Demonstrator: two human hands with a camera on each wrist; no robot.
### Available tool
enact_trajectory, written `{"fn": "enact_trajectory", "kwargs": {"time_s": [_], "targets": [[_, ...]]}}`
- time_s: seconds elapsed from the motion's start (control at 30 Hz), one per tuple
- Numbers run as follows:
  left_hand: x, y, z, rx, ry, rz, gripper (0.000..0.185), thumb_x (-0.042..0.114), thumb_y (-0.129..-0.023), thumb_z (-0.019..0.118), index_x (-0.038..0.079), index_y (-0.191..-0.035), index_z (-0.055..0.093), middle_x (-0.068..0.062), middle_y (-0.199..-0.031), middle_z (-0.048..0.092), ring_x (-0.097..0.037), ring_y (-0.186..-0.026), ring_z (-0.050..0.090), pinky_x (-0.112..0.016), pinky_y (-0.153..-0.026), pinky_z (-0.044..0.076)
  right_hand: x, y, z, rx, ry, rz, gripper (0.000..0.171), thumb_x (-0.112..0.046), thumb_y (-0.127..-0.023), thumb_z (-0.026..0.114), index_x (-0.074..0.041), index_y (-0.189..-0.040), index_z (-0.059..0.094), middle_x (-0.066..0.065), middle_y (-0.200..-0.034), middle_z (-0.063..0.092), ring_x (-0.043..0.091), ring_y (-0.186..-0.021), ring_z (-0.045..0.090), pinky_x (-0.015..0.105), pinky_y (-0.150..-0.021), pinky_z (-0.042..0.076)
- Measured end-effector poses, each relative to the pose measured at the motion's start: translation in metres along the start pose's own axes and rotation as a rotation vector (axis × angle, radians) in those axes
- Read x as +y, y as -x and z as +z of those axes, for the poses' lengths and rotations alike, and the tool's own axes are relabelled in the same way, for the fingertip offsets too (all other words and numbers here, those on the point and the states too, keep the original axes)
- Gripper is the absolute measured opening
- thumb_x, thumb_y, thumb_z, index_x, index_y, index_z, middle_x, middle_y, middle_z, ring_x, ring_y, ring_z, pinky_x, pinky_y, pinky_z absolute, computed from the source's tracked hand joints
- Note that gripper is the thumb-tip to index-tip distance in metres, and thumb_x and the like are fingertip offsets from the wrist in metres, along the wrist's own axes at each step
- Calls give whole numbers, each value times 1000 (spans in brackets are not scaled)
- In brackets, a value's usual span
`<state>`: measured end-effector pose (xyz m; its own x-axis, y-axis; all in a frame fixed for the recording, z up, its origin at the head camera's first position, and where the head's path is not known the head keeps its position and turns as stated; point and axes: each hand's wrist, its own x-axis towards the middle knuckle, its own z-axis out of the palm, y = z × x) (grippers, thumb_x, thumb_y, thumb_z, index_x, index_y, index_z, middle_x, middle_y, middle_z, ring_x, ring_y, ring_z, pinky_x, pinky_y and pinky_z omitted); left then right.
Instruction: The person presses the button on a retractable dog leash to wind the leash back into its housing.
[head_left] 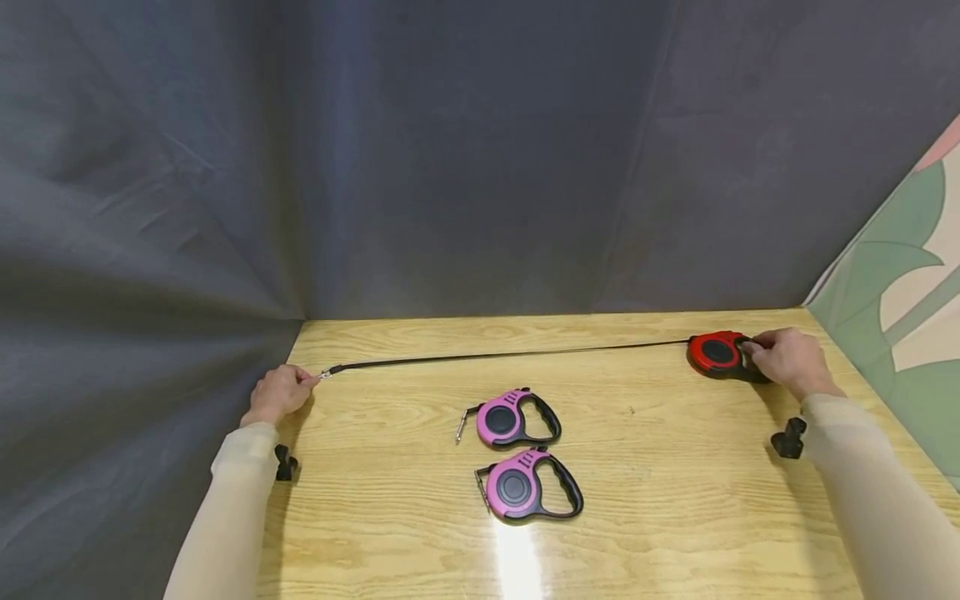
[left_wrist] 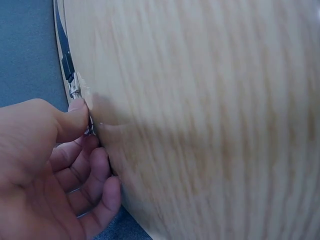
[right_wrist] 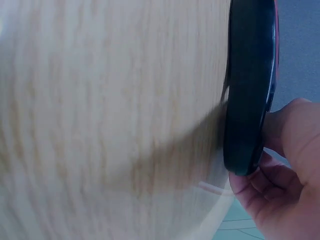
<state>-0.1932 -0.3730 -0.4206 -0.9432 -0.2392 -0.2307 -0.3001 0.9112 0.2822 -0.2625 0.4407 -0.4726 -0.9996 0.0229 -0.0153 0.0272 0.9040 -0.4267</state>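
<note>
A red and black retractable dog leash [head_left: 716, 353] lies at the table's right side, and my right hand [head_left: 793, 360] grips its black handle [right_wrist: 245, 120]. From its case a thin black strap [head_left: 465, 357] runs straight leftward across the table. At the far left my left hand [head_left: 279, 393] pinches the metal clip [left_wrist: 76, 89] on the strap's end between thumb and forefinger. Two pink and black retractable leashes lie between the hands, nearer to me: an upper one [head_left: 501, 420] and a lower one [head_left: 514, 488], both with their clips drawn in close to the case.
The pale wooden table [head_left: 660, 500] is bounded by a dark grey curtain [head_left: 480, 167] behind and on the left. A leaf-patterned cloth [head_left: 918, 333] hangs along the right edge. Bright glare [head_left: 517, 558] falls on the table's near part.
</note>
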Motion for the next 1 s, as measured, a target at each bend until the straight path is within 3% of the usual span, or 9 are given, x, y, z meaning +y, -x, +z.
{"fn": "enact_trajectory", "kwargs": {"time_s": [0.17,0.27,0.43,0.5,0.57,0.73,0.83,1.0], "targets": [[-3,0,-3,-13,-10,23,32,34,-108,60,5,-105,72,-18,-101,72,-34,-85,63,-44,-73,46,-2,-1,-2,-4,-22,0,43,-24,-105,54,17,-116,65,41,-111,66,58,-100,60,61,-80,50],[-6,1,-4,-5,-22,42,32,35,-108,59,5,-102,70,-17,-100,71,-33,-85,63,-46,-74,48,-3,-2,-4,-12,-67,-5,42,-23,-106,51,16,-114,61,37,-102,67,49,-91,63,46,-71,50],[-10,4,-5,4,-16,65,34,36,-110,59,7,-95,67,-9,-81,62,-28,-75,58,-40,-68,43,-11,2,-13,-68,-324,65,49,-23,-108,45,20,-130,52,11,-91,65,11,-76,58,29,-64,48],[-12,5,-4,16,-5,71,35,37,-109,59,8,-93,67,-6,-76,58,-26,-72,55,-37,-66,40,-13,5,-18,-71,-392,96,54,-26,-108,44,20,-134,52,2,-93,63,4,-74,56,29,-65,50],[-13,6,-3,35,0,76,36,39,-109,60,8,-91,67,-5,-75,58,-25,-72,55,-37,-66,39,-15,6,-23,-66,-390,112,58,-32,-107,43,18,-134,56,-4,-95,61,4,-76,57,31,-67,51],[-14,8,-3,88,11,75,38,41,-108,60,5,-102,71,-13,-89,70,-33,-80,63,-44,-72,46,-17,8,-30,-97,-384,114,49,-36,-107,44,7,-109,67,-6,-87,59,8,-75,55,32,-68,46],[-16,10,-6,123,21,76,38,39,-109,59,3,-110,72,-18,-98,72,-35,-83,64,-48,-74,48,-18,10,-31,-129,-432,90,38,-32,-107,44,-5,-90,64,-9,-77,57,9,-71,52,32,-67,41],[-13,16,-13,189,33,97,39,36,-110,56,0,-115,70,-23,-105,73,-34,-80,64,-46,-71,48,-20,13,-32,-154,-550,60,45,-41,-111,45,-12,-82,64,-12,-73,56,10,-70,52,33,-69,38]]}}
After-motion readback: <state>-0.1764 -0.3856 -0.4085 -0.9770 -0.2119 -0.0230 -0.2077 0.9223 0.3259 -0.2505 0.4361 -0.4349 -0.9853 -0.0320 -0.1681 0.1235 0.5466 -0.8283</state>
